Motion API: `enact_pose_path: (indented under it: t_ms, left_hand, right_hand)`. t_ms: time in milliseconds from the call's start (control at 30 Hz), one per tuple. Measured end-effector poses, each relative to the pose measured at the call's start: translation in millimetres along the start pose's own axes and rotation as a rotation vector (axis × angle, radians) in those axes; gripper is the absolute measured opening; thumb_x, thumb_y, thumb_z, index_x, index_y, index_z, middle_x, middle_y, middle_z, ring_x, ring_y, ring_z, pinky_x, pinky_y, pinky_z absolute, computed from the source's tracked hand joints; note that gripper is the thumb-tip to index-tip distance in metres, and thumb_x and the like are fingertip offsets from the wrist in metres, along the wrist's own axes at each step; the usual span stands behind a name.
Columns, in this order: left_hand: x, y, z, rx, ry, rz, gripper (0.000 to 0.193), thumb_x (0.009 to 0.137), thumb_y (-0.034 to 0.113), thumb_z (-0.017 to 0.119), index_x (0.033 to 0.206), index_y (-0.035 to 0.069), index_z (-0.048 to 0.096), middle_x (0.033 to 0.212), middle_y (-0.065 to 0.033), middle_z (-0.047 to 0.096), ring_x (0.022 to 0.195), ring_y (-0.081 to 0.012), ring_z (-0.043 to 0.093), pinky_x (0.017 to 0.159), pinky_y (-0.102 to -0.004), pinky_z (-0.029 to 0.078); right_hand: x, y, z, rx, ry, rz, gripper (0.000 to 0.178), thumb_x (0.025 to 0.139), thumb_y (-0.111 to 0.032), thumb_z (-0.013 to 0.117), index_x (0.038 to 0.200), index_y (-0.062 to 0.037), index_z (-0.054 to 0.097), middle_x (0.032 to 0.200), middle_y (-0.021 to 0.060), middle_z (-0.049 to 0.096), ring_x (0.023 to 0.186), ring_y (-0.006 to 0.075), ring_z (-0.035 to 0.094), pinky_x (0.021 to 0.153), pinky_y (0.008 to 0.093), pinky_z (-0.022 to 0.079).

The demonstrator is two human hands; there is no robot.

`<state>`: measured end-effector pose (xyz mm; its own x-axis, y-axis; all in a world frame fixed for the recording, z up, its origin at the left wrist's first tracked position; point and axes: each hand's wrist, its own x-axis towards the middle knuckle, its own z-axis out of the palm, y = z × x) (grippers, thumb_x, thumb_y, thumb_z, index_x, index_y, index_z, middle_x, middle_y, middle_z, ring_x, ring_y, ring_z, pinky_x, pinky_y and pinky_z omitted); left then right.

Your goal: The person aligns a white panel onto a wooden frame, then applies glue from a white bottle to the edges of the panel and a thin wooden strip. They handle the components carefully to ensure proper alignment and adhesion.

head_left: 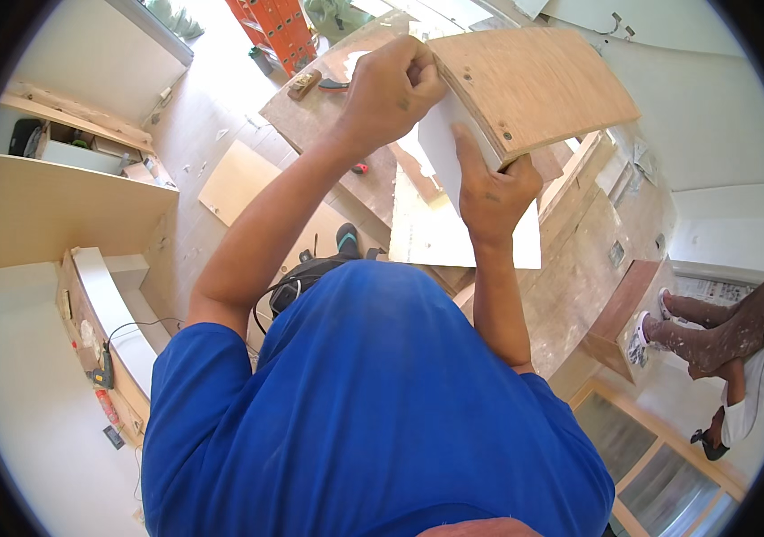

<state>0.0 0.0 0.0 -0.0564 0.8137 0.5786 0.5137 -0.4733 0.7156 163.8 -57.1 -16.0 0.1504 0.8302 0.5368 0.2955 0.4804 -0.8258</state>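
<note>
Panel: a plywood panel [538,85] with a white laminate face [440,143] is held up in front of the person, raised above the counter [328,116], its near corner turned toward the head.
Left hand: the left hand [391,89] is closed over the panel's upper edge, fingers curled on it, apparently steadying the piece from above.
Right hand: the right hand [494,192] is clamped on the lower corner, thumb pressed flat against the white face, so the weight seems carried from below.
Counter: a worn board surface carrying a small wooden block [303,85] and a dark-handled tool [335,85], both well apart from the hands.
Floor: white sheet offcuts [440,233] lie below the panel.
Surroundings: cabinet carcasses [59,206] at left; another person's legs [713,327] at right.
</note>
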Motion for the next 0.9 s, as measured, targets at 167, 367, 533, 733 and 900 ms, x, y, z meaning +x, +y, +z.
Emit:
enact_pose_path:
  t_ms: [167, 367, 533, 733, 900]
  left_hand:
    - [-3, -9, -2, 0.136, 0.03, 0.348, 0.014, 0.079, -0.002, 0.068, 0.082, 0.004, 0.056, 0.068, -0.0086, 0.054, 0.056, -0.0206, 0.055, 0.055, -0.0352, 0.046]
    - [-2, -18, -4, 0.198, 0.029, 0.399, 0.014, 0.08, 0.0, 0.07, 0.083, 0.004, 0.057, 0.072, -0.0095, 0.058, 0.059, -0.0265, 0.058, 0.056, -0.037, 0.047]
    - [7, -60, -34, 0.251, 0.073, 0.029, 0.009, 0.086, 0.006, 0.065, 0.082, 0.001, 0.059, 0.076, -0.0088, 0.061, 0.063, -0.0216, 0.06, 0.058, -0.0358, 0.05]
    - [-6, -6, -29, -0.029, -0.015, 0.168, 0.013, 0.091, 0.003, 0.068, 0.104, 0.0, 0.071, 0.091, -0.0058, 0.068, 0.071, -0.0095, 0.064, 0.061, -0.0238, 0.051]
    - [-8, 4, -7, 0.017, 0.071, 0.317, 0.021, 0.086, 0.0, 0.075, 0.107, 0.001, 0.073, 0.099, -0.0098, 0.07, 0.074, -0.0165, 0.069, 0.063, -0.028, 0.057]
  right_hand:
    - [-6, -9, -9, 0.067, -0.012, 0.142, 0.028, 0.086, -0.011, 0.08, 0.1, 0.0096, 0.07, 0.082, 0.0157, 0.075, 0.074, 0.0179, 0.071, 0.067, 0.0303, 0.055]
    - [-8, -10, -7, 0.105, -0.025, 0.188, 0.026, 0.087, -0.011, 0.08, 0.1, 0.009, 0.07, 0.087, 0.0155, 0.075, 0.078, 0.0169, 0.071, 0.069, 0.0303, 0.055]
    - [-9, -11, -14, 0.123, 0.053, 0.184, 0.029, 0.087, -0.013, 0.081, 0.105, 0.0067, 0.07, 0.094, 0.015, 0.074, 0.085, 0.017, 0.071, 0.075, 0.0311, 0.055]
    - [1, -13, -18, 0.13, 0.032, 0.208, 0.03, 0.087, -0.013, 0.082, 0.107, 0.0061, 0.069, 0.096, 0.0149, 0.074, 0.086, 0.0171, 0.07, 0.076, 0.0292, 0.054]
    - [5, -19, -16, 0.173, 0.057, 0.264, 0.031, 0.086, -0.013, 0.082, 0.106, 0.0065, 0.069, 0.094, 0.014, 0.074, 0.084, 0.015, 0.069, 0.076, 0.0287, 0.053]
